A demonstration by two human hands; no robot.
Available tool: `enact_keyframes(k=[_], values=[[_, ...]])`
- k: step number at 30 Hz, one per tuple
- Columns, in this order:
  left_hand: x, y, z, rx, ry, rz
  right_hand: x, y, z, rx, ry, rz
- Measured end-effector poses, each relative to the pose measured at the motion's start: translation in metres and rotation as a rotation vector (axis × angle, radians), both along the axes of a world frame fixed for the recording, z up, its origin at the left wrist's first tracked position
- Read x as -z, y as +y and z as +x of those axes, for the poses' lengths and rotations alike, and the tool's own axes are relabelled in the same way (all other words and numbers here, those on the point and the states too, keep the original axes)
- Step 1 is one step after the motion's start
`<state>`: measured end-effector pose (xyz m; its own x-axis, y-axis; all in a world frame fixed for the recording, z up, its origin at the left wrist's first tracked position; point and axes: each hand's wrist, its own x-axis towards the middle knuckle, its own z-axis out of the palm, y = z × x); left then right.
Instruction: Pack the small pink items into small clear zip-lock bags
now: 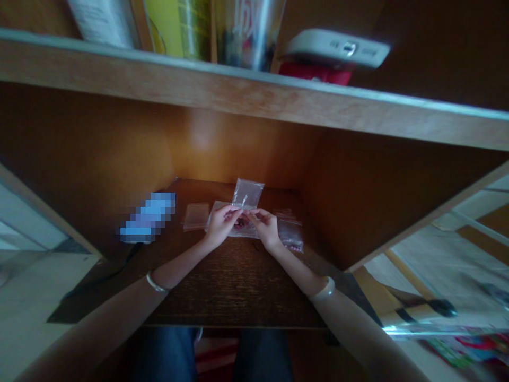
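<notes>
A small clear plastic bag (249,192) is pinched between the fingertips of both hands and stands up above them. My left hand (222,224) closes on its lower left edge, and my right hand (265,227) on its lower right edge. Below the fingers, small dark red beads (239,223) lie on a larger clear plastic sheet or bag (217,208). Left of my left hand is a flat stack of clear bags (196,216). To the right of my right hand lie more clear bags (289,231), with reddish bead-like pieces at their near end.
The dark wooden desktop (214,286) sits inside a cubby, with a shelf edge (254,98) overhead. A pixelated bright device (148,218) with a cable stands at left. Above are a white box-shaped device (338,49), a red object (314,73) and a yellow container (178,26).
</notes>
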<state>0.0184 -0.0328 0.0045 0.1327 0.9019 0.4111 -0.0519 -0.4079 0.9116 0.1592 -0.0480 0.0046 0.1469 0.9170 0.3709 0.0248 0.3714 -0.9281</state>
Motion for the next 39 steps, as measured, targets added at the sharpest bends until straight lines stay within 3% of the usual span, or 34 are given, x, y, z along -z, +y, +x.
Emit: enact_keyframes(k=[9,20,31,39], values=[[-0.010,-0.008,-0.001,-0.026,0.039,-0.009,-0.001,-0.002,0.002,0.024,-0.019,-0.019],[-0.010,-0.007,-0.001,-0.025,0.012,-0.050,-0.003,-0.002,0.001,0.050,0.006,-0.037],[-0.014,-0.014,0.002,0.043,0.127,0.054,-0.007,-0.007,0.001,-0.129,-0.039,0.020],[-0.015,-0.015,0.001,-0.034,0.232,0.161,-0.008,-0.010,-0.001,-0.194,-0.065,0.033]])
